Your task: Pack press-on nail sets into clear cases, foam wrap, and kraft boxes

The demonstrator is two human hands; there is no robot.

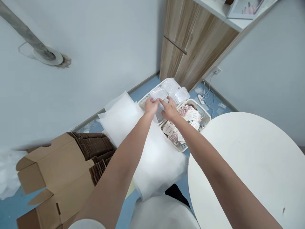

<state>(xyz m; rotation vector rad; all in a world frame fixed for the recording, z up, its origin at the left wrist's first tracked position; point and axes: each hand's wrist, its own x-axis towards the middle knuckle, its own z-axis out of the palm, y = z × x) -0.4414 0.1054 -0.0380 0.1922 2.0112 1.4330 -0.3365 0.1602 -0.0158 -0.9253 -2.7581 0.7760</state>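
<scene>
Both hands reach over the far white plastic basket [142, 103], which holds several clear plastic packs [170, 86]. My left hand [152, 107] is at the basket's left side, fingers stretched over the packs and spread apart. Opposite it, my right hand [169, 108] points its index finger inward, with its thumb apart. The fingertips of the two hands nearly meet above a clear pack [159, 93]. Whether they touch it is hard to see. Beside my right wrist, a second white basket [206, 117] contains several printed cards [190, 114].
White foam sheets [154, 162] spread below the baskets. Flattened brown cardboard boxes [64, 171] lie at the left. A round white table [252, 165] stands at the right, a wood-grain cabinet [190, 38] behind. A power strip [200, 99] with cables rests on the blue floor.
</scene>
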